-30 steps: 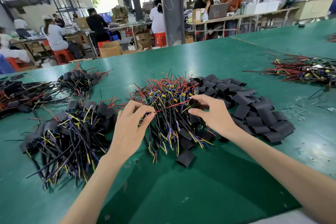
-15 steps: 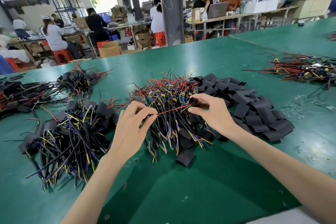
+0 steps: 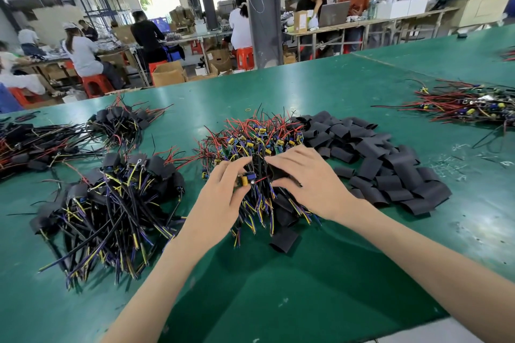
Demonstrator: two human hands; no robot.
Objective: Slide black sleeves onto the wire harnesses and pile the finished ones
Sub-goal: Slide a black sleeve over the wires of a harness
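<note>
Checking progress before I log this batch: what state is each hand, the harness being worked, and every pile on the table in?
Harness: held, board end bare.
Black sleeve: held, not over the board.
Left hand: pinching the harness's board end.
Right hand: gripping the black sleeve.
Middle pile: unsleeved harnesses.
Sleeve pile: loose, empty.
Near left pile: sleeved, finished.
Far right pile: unsleeved.

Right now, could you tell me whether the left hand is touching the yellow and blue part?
Touching. The head view shows the left hand pinching the yellow and blue part between thumb and fingers.
</note>
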